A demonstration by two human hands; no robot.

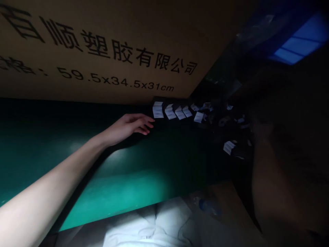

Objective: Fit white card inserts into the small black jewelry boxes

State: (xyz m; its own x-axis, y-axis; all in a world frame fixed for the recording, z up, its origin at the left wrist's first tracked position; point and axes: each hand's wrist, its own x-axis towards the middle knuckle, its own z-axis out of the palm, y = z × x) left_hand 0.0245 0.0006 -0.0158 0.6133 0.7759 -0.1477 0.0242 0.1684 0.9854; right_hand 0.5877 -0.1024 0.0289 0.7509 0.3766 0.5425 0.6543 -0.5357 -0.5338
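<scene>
My left hand (137, 124) hovers over or rests on the green table, fingers loosely bent and apart, holding nothing. Just beyond its fingertips stands a white folded paper label (158, 110), first in a row of several similar labels (180, 113) that seem attached to small dark items. To the right, more labels and dark pieces (223, 120) lie in a loose pile in deep shade. My right hand (260, 129) is at the right side of that pile. It is dark and smeared, so its fingers and anything in them cannot be made out.
A large cardboard box (123, 77) with black printing forms a wall along the back of the green table (133, 187). A dark brown surface rises at the right. Something blue (299, 43) is at the upper right. Pale clothing (151, 224) shows below the table's front edge.
</scene>
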